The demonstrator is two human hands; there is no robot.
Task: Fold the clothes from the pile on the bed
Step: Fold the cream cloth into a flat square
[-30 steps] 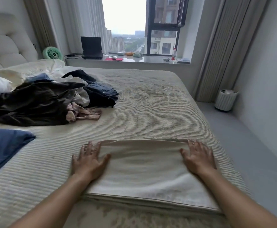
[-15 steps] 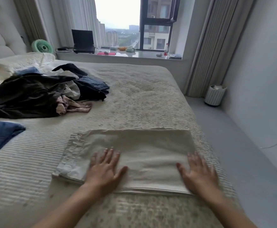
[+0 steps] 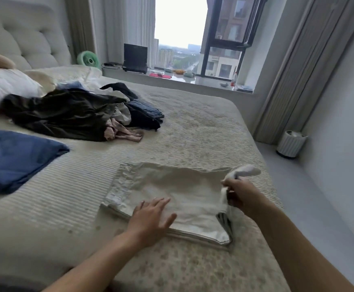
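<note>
Right hand [image 3: 242,193]: grip closed on the right end of the cloth [image 3: 172,192], fingers pinching the bunched edge and lifting it clear of the bed [image 3: 203,127]. Half a second ago this hand lay flat on the cloth near its right edge; now it has turned from pressing to pinching, and the raised end shows white and blurred above the knuckles.

Left hand [image 3: 152,219]: fingers straight and spread, holding nothing, palm down at the near edge of the cloth. It has shifted slightly right since the last picture. Whether it presses or hovers cannot be told.

Cloth: beige, already doubled, lying flat near the foot of the bed in front of the person, hems at its left side. The right end is off the surface.

Judgement: smoothing appears over; the lifted end looks like the start of another fold, right over left, with the left hand as anchor. This garment seems close to done.

Farther out: the pile [image 3: 73,114] lies near the pillows, well apart from the cloth, so much of the task remains. A blue cloth [image 3: 14,157] lies at the left.
</note>
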